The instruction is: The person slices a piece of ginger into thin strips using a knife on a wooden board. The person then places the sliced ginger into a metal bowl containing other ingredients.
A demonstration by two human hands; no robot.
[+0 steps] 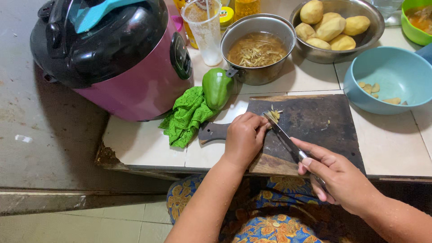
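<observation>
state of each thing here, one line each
left hand: pressing potato strips on cutting board
right hand: gripping knife
pot: full of strips in water
steel bowl: holds peeled potatoes
blue bowl: few pieces
rice cooker: lid shut

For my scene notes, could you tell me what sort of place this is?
Most likely a home kitchen counter: a pink rice cooker, a metal bowl of peeled potatoes, and a dark cutting board where the right hand holds a knife.
</observation>
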